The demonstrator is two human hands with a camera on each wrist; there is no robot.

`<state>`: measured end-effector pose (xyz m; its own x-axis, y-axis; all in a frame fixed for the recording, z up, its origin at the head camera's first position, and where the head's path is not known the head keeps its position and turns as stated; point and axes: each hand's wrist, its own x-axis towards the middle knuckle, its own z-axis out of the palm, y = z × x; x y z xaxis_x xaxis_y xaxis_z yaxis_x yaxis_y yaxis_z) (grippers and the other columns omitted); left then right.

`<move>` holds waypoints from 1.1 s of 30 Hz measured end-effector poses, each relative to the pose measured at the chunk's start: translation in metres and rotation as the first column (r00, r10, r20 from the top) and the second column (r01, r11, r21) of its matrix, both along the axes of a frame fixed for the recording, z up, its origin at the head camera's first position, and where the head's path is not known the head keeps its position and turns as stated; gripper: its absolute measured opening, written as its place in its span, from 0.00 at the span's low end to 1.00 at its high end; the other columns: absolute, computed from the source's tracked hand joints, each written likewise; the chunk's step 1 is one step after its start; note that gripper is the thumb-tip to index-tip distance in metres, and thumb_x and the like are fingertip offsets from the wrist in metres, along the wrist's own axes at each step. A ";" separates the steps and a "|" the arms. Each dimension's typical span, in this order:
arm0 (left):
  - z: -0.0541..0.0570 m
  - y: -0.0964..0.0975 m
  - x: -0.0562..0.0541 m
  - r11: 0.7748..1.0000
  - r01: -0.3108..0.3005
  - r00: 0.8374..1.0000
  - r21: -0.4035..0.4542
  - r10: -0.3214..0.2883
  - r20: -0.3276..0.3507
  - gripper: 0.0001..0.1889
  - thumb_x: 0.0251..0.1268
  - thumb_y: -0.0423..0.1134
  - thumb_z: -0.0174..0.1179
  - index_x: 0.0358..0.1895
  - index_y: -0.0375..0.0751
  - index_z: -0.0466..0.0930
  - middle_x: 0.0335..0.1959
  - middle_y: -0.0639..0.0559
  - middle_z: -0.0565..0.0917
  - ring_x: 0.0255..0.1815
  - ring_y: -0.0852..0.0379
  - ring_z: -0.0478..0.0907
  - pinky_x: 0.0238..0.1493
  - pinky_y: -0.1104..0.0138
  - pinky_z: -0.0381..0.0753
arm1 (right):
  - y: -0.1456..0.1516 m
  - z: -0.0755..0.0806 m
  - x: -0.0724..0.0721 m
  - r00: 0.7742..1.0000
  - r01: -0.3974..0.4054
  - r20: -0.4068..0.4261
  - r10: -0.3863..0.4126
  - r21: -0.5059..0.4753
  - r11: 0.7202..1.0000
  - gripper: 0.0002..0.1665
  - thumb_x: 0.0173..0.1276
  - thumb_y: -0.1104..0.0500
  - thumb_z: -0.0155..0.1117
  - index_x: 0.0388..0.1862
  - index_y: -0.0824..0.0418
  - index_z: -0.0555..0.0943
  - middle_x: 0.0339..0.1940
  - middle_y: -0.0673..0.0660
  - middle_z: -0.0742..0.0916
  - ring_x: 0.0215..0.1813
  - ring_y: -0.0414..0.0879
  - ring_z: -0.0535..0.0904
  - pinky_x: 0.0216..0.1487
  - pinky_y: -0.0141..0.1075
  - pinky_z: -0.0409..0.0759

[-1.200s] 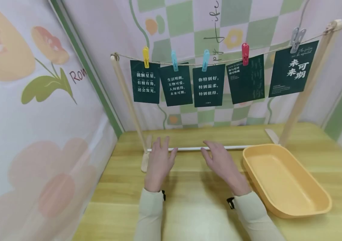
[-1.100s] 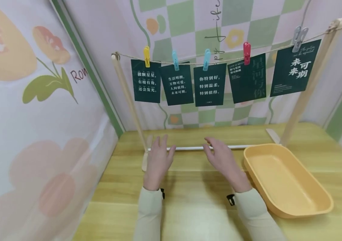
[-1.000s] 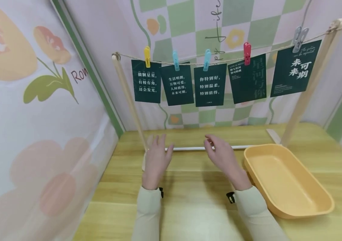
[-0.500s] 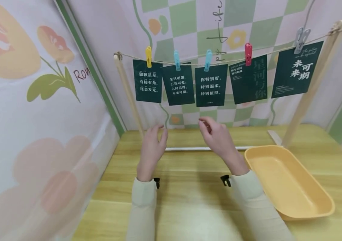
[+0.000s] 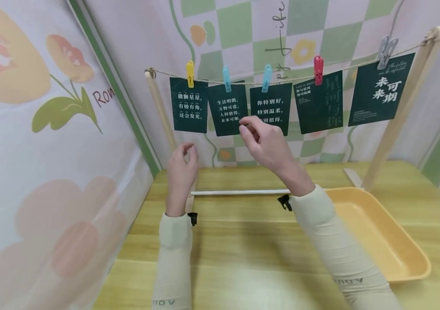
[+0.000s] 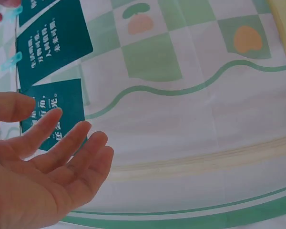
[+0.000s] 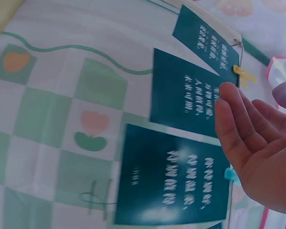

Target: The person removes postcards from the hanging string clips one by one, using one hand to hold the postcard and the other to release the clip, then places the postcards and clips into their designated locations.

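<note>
Several dark green cards with white writing hang from a twine line by clothespins. My left hand (image 5: 181,170) is raised below the leftmost card (image 5: 189,105), which a yellow clothespin (image 5: 190,74) holds. In the left wrist view its fingers are loosely bent, with nothing in them. My right hand (image 5: 268,142) is up in front of the second card (image 5: 227,107) and the third card (image 5: 272,97), covering part of both. Blue clothespins (image 5: 226,79) hold those two. The right wrist view shows this hand's fingers relaxed and holding nothing.
A wooden post (image 5: 402,107) carries the twine at the right, another (image 5: 162,110) at the left. A white rod (image 5: 239,192) joins them low down. The yellow tray (image 5: 417,262) sits at the right, partly behind my right forearm. A red clothespin (image 5: 318,70) and a grey clothespin (image 5: 386,52) hold the other cards.
Both hands have risen from near the white rod toward the cards. The left went up and to the left; the right went up, now overlapping the middle cards. The cards hang as before.
</note>
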<state>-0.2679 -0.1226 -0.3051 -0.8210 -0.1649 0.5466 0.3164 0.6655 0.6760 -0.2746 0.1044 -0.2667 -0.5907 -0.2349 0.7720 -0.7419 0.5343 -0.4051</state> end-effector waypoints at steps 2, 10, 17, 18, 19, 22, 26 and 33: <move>0.003 -0.002 -0.003 1.000 -0.008 1.000 0.010 0.008 0.010 0.17 0.76 0.44 0.48 0.56 0.38 0.79 0.56 0.41 0.82 0.58 0.43 0.78 0.60 0.51 0.77 | -0.002 0.009 -0.003 1.000 -0.005 -0.019 0.005 0.029 1.000 0.15 0.77 0.57 0.52 0.52 0.65 0.79 0.25 0.56 0.83 0.24 0.45 0.72 0.28 0.33 0.69; 0.020 -0.007 -0.010 0.998 -0.060 0.997 -0.024 0.059 -0.050 0.19 0.77 0.43 0.47 0.60 0.38 0.77 0.61 0.40 0.80 0.60 0.43 0.77 0.61 0.51 0.76 | -0.013 0.051 -0.013 0.999 -0.024 -0.045 0.028 0.100 0.995 0.16 0.77 0.57 0.51 0.53 0.66 0.79 0.30 0.57 0.86 0.26 0.47 0.76 0.31 0.32 0.73; 0.030 -0.011 -0.018 0.994 -0.091 0.985 -0.064 0.080 -0.155 0.19 0.76 0.40 0.48 0.63 0.37 0.75 0.62 0.40 0.79 0.63 0.43 0.77 0.64 0.53 0.75 | -0.024 0.098 -0.026 0.999 -0.030 0.019 0.028 0.121 0.992 0.20 0.78 0.53 0.49 0.56 0.64 0.78 0.35 0.58 0.87 0.31 0.47 0.78 0.38 0.33 0.75; 0.031 -0.012 -0.019 0.993 -0.094 0.982 -0.069 0.082 -0.168 0.19 0.75 0.40 0.48 0.63 0.38 0.75 0.62 0.40 0.79 0.62 0.43 0.77 0.63 0.53 0.76 | -0.026 0.104 -0.028 0.999 -0.031 0.023 0.028 0.125 0.992 0.20 0.78 0.53 0.48 0.56 0.64 0.78 0.37 0.58 0.87 0.32 0.47 0.78 0.39 0.34 0.76; 0.032 -0.012 -0.020 0.993 -0.094 0.980 -0.073 0.079 -0.181 0.19 0.75 0.39 0.48 0.63 0.37 0.75 0.62 0.40 0.79 0.62 0.43 0.77 0.62 0.53 0.76 | -0.027 0.110 -0.030 0.999 -0.030 0.023 0.027 0.129 0.991 0.20 0.78 0.53 0.48 0.56 0.64 0.78 0.39 0.59 0.87 0.33 0.48 0.79 0.39 0.34 0.76; 0.034 -0.013 -0.024 0.994 -0.089 0.977 -0.070 0.073 -0.199 0.19 0.75 0.39 0.48 0.64 0.37 0.74 0.63 0.40 0.79 0.61 0.43 0.78 0.61 0.52 0.77 | -0.032 0.123 -0.036 0.999 -0.023 0.036 0.018 0.146 0.989 0.20 0.78 0.52 0.48 0.57 0.62 0.78 0.43 0.59 0.88 0.36 0.48 0.81 0.42 0.35 0.77; 0.038 -0.015 -0.029 0.995 -0.082 0.980 -0.052 0.071 -0.185 0.19 0.75 0.39 0.49 0.64 0.37 0.74 0.64 0.39 0.78 0.63 0.43 0.76 0.63 0.53 0.76 | -0.040 0.137 -0.043 0.997 -0.005 0.081 -0.011 0.193 0.981 0.21 0.78 0.50 0.47 0.59 0.61 0.76 0.45 0.57 0.87 0.42 0.47 0.81 0.47 0.36 0.77; 0.043 -0.020 -0.034 0.996 -0.063 0.983 -0.058 0.052 -0.175 0.21 0.75 0.38 0.50 0.67 0.38 0.71 0.65 0.39 0.76 0.62 0.43 0.76 0.60 0.53 0.77 | -0.060 0.155 -0.058 0.989 -0.001 0.140 -0.045 0.314 0.950 0.27 0.77 0.45 0.48 0.66 0.58 0.69 0.51 0.59 0.86 0.46 0.48 0.80 0.52 0.38 0.78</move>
<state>-0.3017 -0.1426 -0.2621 -0.7034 -0.1696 0.6903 0.3851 0.7253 0.5706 -0.3322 0.0446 -0.1115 -0.6973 -0.4361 0.5688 -0.6750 0.6664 -0.3166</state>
